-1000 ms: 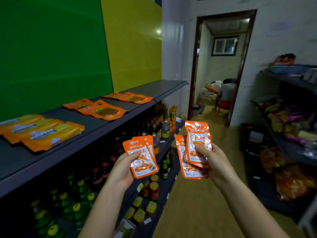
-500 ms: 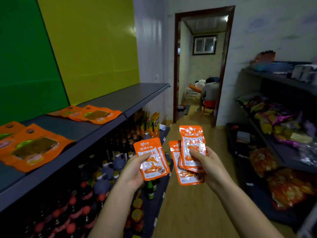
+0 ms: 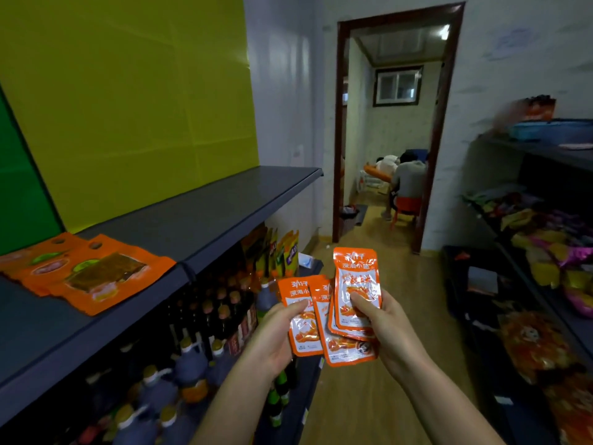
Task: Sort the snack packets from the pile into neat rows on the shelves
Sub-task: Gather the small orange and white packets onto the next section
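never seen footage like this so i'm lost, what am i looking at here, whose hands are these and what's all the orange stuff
No machine here: a person wears a camera on the head, so the picture looks down at their own bare hands. The left hand pinches one or two small orange packets; the right hand grips a fan of the same kind. On the grey shelf at left lie bigger orange pouches, overlapping. Below it stand bottles.

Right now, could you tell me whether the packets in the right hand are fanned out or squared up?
Fanned out: the right hand pinches small orange packets with offset, overlapping edges.
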`<state>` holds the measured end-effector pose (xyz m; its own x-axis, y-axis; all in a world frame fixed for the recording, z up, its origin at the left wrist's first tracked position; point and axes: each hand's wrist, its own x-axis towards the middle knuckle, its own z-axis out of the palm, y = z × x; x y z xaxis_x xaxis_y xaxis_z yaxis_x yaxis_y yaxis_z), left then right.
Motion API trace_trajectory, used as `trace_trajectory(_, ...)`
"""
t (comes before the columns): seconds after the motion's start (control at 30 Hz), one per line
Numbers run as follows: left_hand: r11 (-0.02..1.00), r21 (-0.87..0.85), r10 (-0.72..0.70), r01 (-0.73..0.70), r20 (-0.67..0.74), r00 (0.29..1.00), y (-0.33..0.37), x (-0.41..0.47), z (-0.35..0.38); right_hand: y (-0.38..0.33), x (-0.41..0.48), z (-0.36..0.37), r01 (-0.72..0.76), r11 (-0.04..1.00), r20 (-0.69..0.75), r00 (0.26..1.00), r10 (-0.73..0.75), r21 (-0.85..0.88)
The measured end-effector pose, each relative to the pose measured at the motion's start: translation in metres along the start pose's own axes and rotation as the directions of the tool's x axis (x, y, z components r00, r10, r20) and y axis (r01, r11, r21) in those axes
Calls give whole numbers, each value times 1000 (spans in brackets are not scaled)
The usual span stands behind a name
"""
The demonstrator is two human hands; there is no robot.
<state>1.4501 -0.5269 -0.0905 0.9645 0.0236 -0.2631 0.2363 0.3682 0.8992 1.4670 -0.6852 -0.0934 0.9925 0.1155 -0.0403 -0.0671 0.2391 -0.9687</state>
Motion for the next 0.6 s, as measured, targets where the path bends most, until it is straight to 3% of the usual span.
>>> trace_trajectory(0.3, 982, -1, 185, -189, -197, 963, 28, 90, 32, -18, 148, 2, 33, 994, 266, 964, -4, -102)
trace_trajectory(0.6, 919, 51, 364, -392, -495, 789, 75, 117, 19, -39, 224, 67, 19, 996, 602, 797, 37, -86)
